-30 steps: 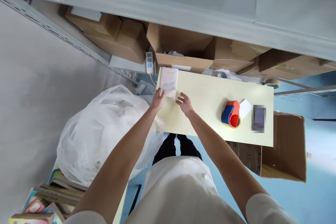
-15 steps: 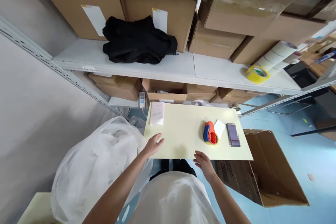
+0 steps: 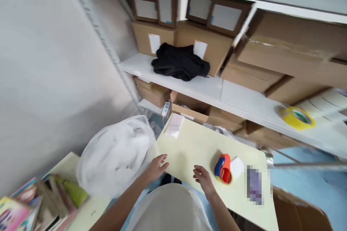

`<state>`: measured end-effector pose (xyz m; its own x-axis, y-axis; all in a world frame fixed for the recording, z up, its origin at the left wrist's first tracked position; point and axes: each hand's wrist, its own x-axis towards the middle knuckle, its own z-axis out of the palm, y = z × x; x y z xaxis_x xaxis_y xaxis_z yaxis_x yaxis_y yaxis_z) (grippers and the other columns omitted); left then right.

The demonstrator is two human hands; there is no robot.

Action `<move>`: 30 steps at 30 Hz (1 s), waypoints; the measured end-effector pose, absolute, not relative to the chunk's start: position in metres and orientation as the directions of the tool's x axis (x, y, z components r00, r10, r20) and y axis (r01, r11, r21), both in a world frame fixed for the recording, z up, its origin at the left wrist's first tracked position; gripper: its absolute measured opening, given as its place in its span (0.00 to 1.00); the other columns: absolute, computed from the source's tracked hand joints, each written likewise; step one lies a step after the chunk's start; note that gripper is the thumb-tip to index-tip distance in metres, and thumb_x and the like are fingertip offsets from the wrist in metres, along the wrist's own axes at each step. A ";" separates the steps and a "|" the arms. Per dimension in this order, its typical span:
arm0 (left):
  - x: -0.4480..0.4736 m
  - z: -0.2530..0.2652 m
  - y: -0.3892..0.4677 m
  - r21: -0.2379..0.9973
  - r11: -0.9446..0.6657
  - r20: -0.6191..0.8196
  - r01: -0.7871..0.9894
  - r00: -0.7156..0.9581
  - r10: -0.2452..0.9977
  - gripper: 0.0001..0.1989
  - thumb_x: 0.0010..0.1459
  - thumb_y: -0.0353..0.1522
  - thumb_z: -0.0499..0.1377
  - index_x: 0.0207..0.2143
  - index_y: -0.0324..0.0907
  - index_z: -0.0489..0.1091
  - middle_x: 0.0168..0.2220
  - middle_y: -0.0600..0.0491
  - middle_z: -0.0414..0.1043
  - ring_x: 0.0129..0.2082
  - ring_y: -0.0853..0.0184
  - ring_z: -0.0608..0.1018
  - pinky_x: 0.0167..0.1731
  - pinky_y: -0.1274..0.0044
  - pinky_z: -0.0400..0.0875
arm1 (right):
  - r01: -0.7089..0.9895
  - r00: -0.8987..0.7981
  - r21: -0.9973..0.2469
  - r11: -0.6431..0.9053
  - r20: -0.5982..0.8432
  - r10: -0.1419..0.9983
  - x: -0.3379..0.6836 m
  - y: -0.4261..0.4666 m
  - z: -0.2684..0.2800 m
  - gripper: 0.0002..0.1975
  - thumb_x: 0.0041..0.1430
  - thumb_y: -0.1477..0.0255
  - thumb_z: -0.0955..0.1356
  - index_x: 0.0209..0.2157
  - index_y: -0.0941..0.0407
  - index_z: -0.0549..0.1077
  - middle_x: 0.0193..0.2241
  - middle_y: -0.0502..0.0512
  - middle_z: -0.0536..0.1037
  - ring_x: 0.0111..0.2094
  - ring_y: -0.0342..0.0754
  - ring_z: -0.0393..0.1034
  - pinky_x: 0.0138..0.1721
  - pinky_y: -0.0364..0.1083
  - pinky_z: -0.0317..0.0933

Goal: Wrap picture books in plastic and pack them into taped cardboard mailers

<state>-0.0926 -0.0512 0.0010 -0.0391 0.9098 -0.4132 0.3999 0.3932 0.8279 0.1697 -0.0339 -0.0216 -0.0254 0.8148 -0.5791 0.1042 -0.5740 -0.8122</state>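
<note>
Both of my hands hover by the near edge of a pale yellow table (image 3: 195, 148). My left hand (image 3: 156, 167) is empty with its fingers apart, close to the left corner and the big white plastic bag (image 3: 116, 155). Fingers spread and holding nothing, my right hand (image 3: 202, 177) is left of a red and blue tape dispenser (image 3: 224, 169). Beside the dispenser lies a small white piece (image 3: 237, 167), and further right a pixelated purple item (image 3: 254, 184). A stack of clear plastic sleeves (image 3: 175, 125) lies at the table's far left corner.
A shelf (image 3: 206, 88) behind the table bears black cloth (image 3: 179, 61), cardboard boxes (image 3: 260, 72) and a yellow tape roll (image 3: 298, 117). Colourful books (image 3: 16, 213) lie on another surface at lower left. An open carton (image 3: 298, 209) stands on the floor at right.
The view has swung left, bringing the books at lower left into sight and shifting the shelf and table rightward. Both hands stay empty and apart.
</note>
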 end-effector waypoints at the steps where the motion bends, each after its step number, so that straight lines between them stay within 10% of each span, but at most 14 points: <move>1: -0.092 0.003 -0.059 0.824 0.417 -0.410 0.384 -0.102 0.906 0.26 0.50 0.44 0.56 0.49 0.41 0.69 0.53 0.42 0.69 0.49 0.55 0.74 0.49 0.66 0.67 | 0.139 -0.080 -0.811 -0.568 -0.581 0.810 0.170 -0.027 -0.024 0.23 0.34 0.56 0.72 0.33 0.54 0.74 0.29 0.51 0.74 0.28 0.47 0.71 0.30 0.45 0.62; 14: -0.084 0.002 -0.260 0.711 0.701 -0.501 -0.060 -0.742 0.446 0.22 0.53 0.44 0.54 0.48 0.45 0.70 0.49 0.45 0.72 0.45 0.55 0.76 0.42 0.66 0.71 | 0.497 -0.645 -0.849 -0.178 -0.499 0.579 0.051 0.046 -0.059 0.23 0.40 0.54 0.70 0.36 0.55 0.74 0.32 0.56 0.76 0.31 0.52 0.73 0.34 0.50 0.66; 24: -0.138 0.035 -0.411 0.839 0.472 -0.282 -0.270 -0.958 -0.047 0.25 0.50 0.47 0.57 0.46 0.39 0.70 0.48 0.42 0.73 0.46 0.55 0.76 0.44 0.67 0.71 | 0.194 -0.981 -0.960 0.202 -0.189 0.040 -0.152 -0.137 0.014 0.17 0.48 0.62 0.67 0.40 0.55 0.73 0.36 0.57 0.77 0.31 0.48 0.71 0.34 0.48 0.66; 30: -0.202 0.001 -0.534 0.872 0.167 -0.388 -0.460 -0.858 -0.337 0.28 0.55 0.46 0.53 0.51 0.36 0.64 0.49 0.42 0.72 0.51 0.56 0.73 0.47 0.67 0.70 | 0.109 -0.943 -0.954 0.280 -0.189 -0.274 -0.247 -0.301 0.010 0.14 0.49 0.69 0.67 0.40 0.55 0.74 0.35 0.55 0.78 0.34 0.48 0.72 0.37 0.48 0.67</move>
<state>-0.2023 -0.5342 0.0013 -0.8579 -0.3375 -0.3876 -0.4597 0.1667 0.8723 -0.2472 -0.3013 0.0098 -0.9429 -0.2743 -0.1887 0.1093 0.2803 -0.9537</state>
